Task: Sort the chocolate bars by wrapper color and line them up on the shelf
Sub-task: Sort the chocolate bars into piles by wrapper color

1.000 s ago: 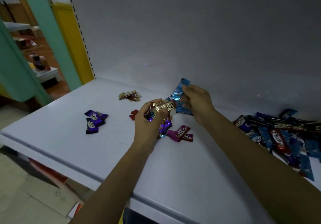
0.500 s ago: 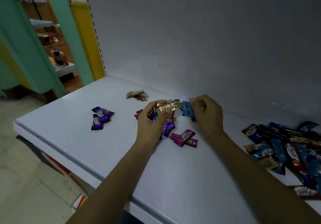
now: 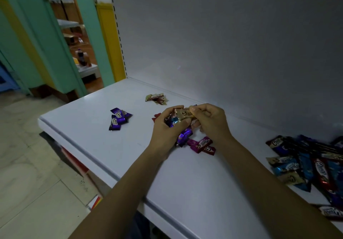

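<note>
My left hand [image 3: 165, 129] grips a bunch of chocolate bars [image 3: 176, 122] above the white shelf [image 3: 92, 133]; a gold bar [image 3: 183, 115] lies on top of the bunch and purple ones hang below. My right hand [image 3: 209, 122] pinches the right end of that gold bar. Sorted groups lie on the shelf: purple bars [image 3: 118, 120] at left, gold bars [image 3: 156, 98] near the back wall, magenta bars [image 3: 202, 144] just under my hands, and a red bar [image 3: 156, 117] partly hidden behind my left hand. A mixed pile of bars [image 3: 306, 162] lies at the right.
The grey back panel [image 3: 222, 44] rises right behind my hands. The shelf's front edge [image 3: 104, 168] runs diagonally, with tiled floor [image 3: 27, 173] below at left. Green and yellow posts [image 3: 104, 34] stand at the shelf's left end.
My right hand let go of the blue bars by the back wall and moved left onto the gold bar in my left hand. The camera shifted right.
</note>
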